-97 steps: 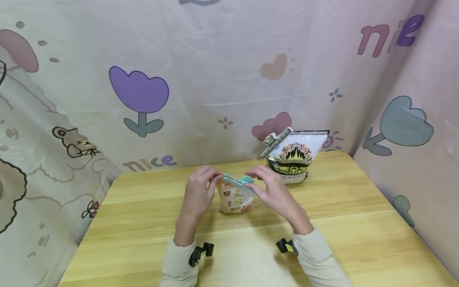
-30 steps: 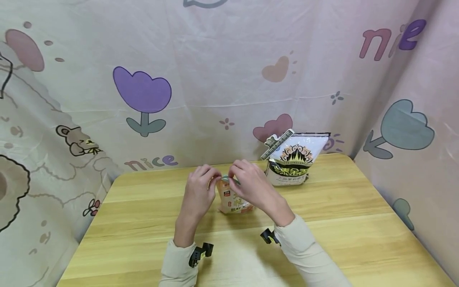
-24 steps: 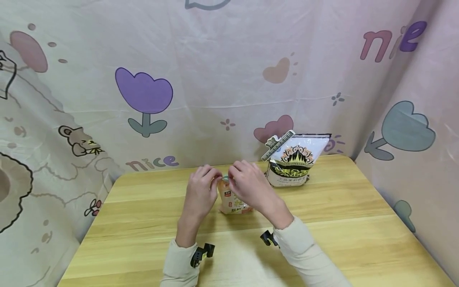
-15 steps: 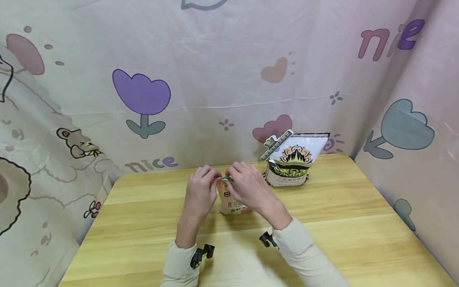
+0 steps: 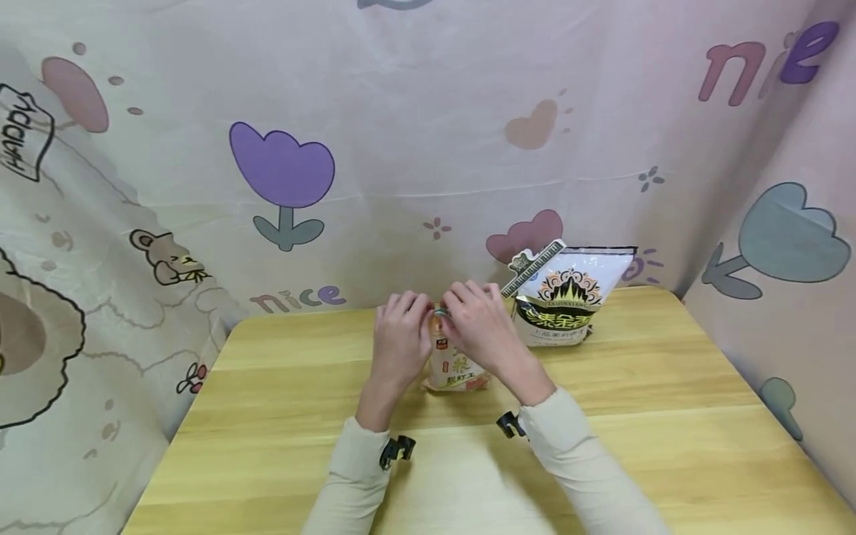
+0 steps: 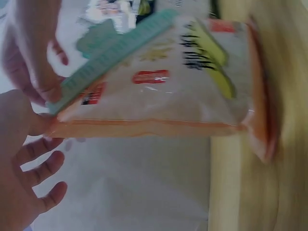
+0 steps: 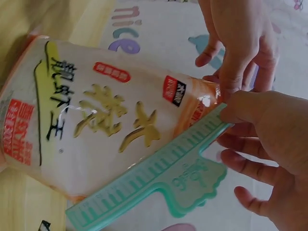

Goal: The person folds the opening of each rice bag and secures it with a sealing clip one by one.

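A small orange-and-white rice bag (image 5: 458, 369) with Chinese lettering stands on the table. A teal ruler-shaped bag clip (image 7: 154, 178) with a cloud-like handle lies slantwise across its top corner, as the right wrist view shows. My left hand (image 5: 401, 336) pinches the bag's top left corner between thumb and finger. Right beside it, my right hand (image 5: 484, 331) has thumb and index finger on the clip's upper end, the other fingers spread. In the left wrist view the right-hand fingers (image 6: 36, 72) meet the clip's end next to my left thumb. The head view hides most of the clip.
Behind and to the right stands a larger white-and-black rice bag (image 5: 565, 321) with a black-and-white ruler clip (image 5: 533, 269) on its corner. The wooden table (image 5: 281, 416) ends at a patterned cloth backdrop (image 5: 401, 148) behind and on both sides.
My right hand has moved left from the clip's handle to its end beside my left hand. My left hand keeps its pinch. The head view has shifted a little.
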Motion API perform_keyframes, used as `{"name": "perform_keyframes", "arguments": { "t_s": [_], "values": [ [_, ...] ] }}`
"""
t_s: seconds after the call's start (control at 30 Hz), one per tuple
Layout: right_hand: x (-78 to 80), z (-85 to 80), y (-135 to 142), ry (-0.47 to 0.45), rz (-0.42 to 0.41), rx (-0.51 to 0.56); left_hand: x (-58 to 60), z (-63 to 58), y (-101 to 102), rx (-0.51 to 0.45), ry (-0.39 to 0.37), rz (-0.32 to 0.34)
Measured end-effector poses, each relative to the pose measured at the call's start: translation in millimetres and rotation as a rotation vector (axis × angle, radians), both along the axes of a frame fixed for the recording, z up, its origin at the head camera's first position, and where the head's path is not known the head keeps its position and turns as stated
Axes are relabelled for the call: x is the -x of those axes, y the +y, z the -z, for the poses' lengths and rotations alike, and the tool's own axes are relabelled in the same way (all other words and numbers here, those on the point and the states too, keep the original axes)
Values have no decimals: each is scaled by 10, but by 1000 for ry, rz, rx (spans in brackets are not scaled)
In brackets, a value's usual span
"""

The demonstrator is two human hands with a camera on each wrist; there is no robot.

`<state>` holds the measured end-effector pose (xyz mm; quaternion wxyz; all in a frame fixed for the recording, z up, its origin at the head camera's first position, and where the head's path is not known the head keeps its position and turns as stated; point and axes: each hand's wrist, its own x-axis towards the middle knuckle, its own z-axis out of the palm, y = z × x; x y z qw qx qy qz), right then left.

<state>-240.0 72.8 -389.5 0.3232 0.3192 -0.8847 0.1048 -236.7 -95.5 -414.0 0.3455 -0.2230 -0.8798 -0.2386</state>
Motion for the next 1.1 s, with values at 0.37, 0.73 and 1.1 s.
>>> {"name": "perform_keyframes", "arguments": {
  "t_s": [0.37,0.73,1.1],
  "values": [
    [286,13,163,14,30,45,364,-74,160,150,27,-51],
    [531,-2,185,27,42,66,599,-139,194,167,-20,-59],
    [514,53,121,-36,30,78,573,-24,145,72,-50,-66]
  ]
}}
